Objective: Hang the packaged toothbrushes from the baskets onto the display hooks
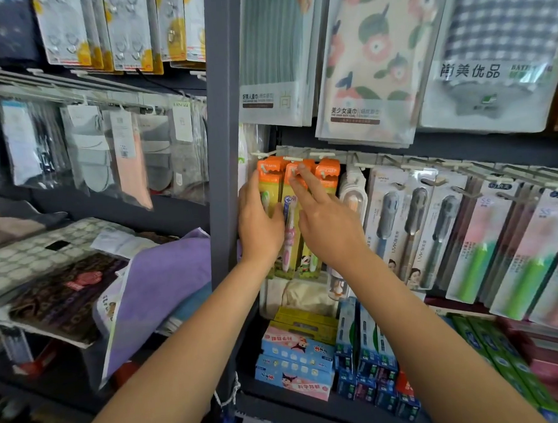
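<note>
Three orange-topped children's toothbrush packs hang side by side on white display hooks (pixel 269 153) at the left end of the rack. My left hand (pixel 258 219) lies flat against the left pack (pixel 268 176), fingers straight and pointing up. My right hand (pixel 325 223) reaches across the middle pack (pixel 291 217), which holds a pink brush; two straight fingertips touch its orange header near the hook. The right pack (pixel 329 172) hangs free beside those fingers. No basket is in view.
A grey steel upright (pixel 224 133) stands just left of the packs. Adult toothbrush packs (pixel 468 232) hang to the right, bath towels (pixel 373 58) above, toothpaste boxes (pixel 296 364) on the shelf below. Socks and folded cloths fill the left bay.
</note>
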A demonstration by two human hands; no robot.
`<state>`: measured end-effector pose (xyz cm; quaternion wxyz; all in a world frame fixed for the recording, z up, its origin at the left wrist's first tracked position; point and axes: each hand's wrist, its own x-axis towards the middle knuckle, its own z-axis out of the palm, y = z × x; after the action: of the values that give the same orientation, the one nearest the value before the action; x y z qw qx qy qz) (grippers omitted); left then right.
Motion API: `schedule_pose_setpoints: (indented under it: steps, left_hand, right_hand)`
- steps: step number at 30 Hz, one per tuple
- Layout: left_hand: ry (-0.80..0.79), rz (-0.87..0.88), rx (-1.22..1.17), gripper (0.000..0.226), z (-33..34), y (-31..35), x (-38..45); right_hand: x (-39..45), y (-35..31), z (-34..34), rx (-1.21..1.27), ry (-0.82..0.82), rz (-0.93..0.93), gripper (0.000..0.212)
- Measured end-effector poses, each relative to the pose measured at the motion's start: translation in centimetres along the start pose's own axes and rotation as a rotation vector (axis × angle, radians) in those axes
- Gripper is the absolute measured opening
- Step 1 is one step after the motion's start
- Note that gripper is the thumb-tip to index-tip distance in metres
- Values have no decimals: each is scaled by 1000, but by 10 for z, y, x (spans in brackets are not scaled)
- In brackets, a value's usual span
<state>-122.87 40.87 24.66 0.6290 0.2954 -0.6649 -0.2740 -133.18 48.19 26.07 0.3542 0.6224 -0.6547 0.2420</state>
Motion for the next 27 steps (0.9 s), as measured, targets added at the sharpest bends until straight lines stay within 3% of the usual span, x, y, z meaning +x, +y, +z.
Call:
schedule_pose_setpoints:
  steps: [12, 19, 24, 27]
  left_hand:
    - [-23, -43, -39, 64, -3, 4, 4]
    - [-55, -31, -54, 59, -5, -1, -3]
    - [-133, 65, 65, 65, -1, -16, -9]
    - [-141, 71, 115, 64, 2, -18, -9]
  right_hand:
    - [6, -4, -6, -40, -99, 44, 64]
    - [5, -3, -8, 143, -99, 58, 54]
    - [-9, -8, -10, 291, 90, 45, 52]
    - [-17, -6, -12, 169, 323, 27, 41]
